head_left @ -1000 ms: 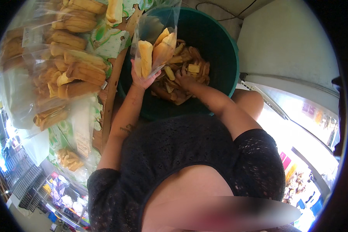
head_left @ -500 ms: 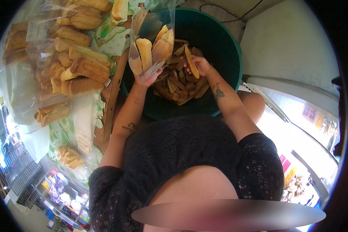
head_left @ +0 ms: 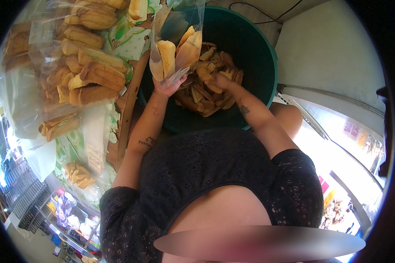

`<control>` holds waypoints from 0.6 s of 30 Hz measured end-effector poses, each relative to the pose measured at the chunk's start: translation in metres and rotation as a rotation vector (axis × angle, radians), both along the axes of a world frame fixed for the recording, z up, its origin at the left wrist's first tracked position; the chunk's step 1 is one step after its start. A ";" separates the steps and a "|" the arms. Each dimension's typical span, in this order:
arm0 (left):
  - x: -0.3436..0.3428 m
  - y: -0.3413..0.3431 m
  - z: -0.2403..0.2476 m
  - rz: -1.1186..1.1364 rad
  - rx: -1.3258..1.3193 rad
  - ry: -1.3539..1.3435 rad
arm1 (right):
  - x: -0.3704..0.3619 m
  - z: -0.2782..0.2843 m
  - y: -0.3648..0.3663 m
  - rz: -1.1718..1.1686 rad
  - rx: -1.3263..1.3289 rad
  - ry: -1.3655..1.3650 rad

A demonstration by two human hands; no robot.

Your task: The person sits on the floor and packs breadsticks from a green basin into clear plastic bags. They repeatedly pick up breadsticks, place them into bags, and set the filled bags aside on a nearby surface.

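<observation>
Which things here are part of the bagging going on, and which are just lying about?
In use: left hand, clear plastic bag, right hand, husk-wrapped pieces, green tub.

Lying about: filled bags on the table, wooden board, black cable.

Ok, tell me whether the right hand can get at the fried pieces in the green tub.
Probably yes: the right hand already lies on the fried pieces in the open green tub, nothing covering them.
</observation>
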State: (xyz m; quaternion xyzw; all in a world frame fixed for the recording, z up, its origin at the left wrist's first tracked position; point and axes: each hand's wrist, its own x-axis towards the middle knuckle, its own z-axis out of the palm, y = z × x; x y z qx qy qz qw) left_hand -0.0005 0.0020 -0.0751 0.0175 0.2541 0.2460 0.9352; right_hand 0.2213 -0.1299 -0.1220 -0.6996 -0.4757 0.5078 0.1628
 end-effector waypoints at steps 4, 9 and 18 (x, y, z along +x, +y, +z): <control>-0.004 0.000 -0.013 -0.012 0.002 -0.048 | -0.037 -0.020 -0.017 0.238 -0.165 -0.030; -0.005 -0.003 -0.008 -0.007 0.029 0.033 | -0.067 -0.027 -0.038 0.392 0.179 -0.472; -0.004 -0.009 0.015 0.017 -0.005 -0.210 | -0.018 -0.003 0.018 0.238 -0.103 0.028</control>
